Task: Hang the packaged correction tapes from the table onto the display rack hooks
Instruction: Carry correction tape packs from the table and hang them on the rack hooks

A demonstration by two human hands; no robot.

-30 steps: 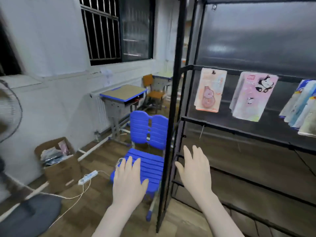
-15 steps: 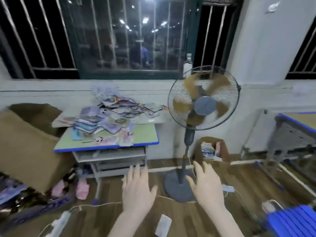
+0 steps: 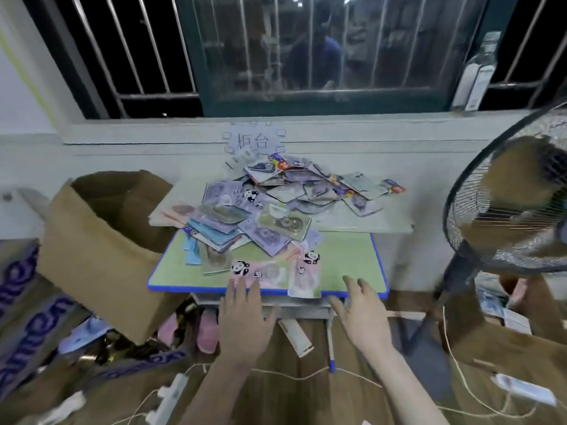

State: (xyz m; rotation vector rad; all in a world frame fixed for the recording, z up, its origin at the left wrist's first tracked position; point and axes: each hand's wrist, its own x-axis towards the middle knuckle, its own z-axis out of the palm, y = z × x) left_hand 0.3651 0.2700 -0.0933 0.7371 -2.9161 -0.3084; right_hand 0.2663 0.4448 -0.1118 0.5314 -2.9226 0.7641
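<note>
A heap of packaged correction tapes (image 3: 276, 207) covers a small table (image 3: 346, 262) with a green top and blue edge, under a barred window. Pink panda-printed packs (image 3: 270, 271) lie at the table's front edge. My left hand (image 3: 244, 320) hovers with straight fingers just in front of that edge, its fingertips at the pink packs. My right hand (image 3: 360, 317) is also spread and holds nothing, near the table's front right corner. The display rack is out of view.
A large open cardboard box (image 3: 101, 243) leans against the table's left side. A standing fan (image 3: 509, 210) is close on the right. Power strips and cables (image 3: 171, 397) lie on the wooden floor, with printed cartons (image 3: 27, 311) at the left.
The view has swung from the display rack past the fan to the table, which is now close and centred. Both hands stay spread and hold nothing, now reaching the table's front edge.
</note>
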